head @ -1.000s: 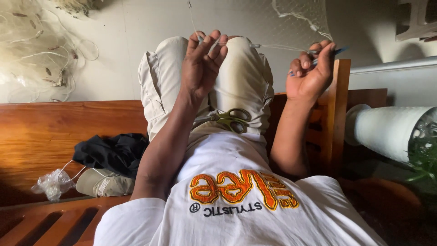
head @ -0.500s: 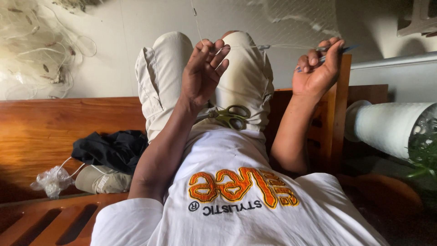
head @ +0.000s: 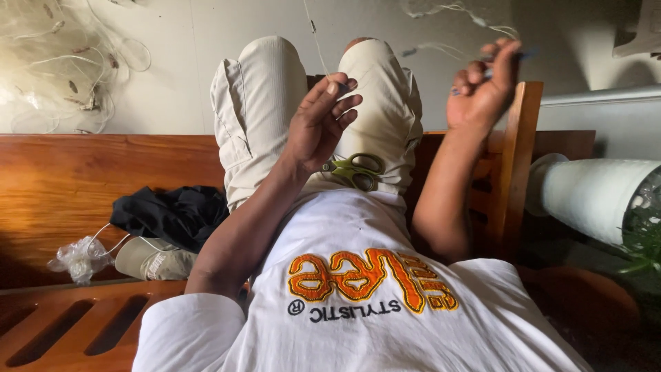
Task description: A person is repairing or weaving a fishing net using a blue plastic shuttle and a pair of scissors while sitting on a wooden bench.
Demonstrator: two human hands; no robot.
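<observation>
My left hand (head: 318, 127) is raised in front of my bent knees and pinches a thin, pale fishing line (head: 315, 41) that runs up out of view. My right hand (head: 480, 93) is lifted higher, on the right, with its fingers closed on a slim blue tool (head: 518, 54) and strands of fine net (head: 447, 10). Green-handled scissors (head: 354, 171) lie on my lap, just below my left hand. I sit on a wooden bench (head: 76, 186) in beige trousers and a white printed shirt.
A heap of pale fishing net (head: 62, 62) lies on the floor at the upper left. On the bench are a dark cloth (head: 172, 213), a beige cap (head: 155, 260) and a crumpled clear plastic bag (head: 79, 258). A white cylinder (head: 592, 196) and a green plant (head: 644, 241) are on the right.
My left hand has come down slightly, toward my body, still pinching the line. My right hand has risen a little and moved to the right with the blue tool.
</observation>
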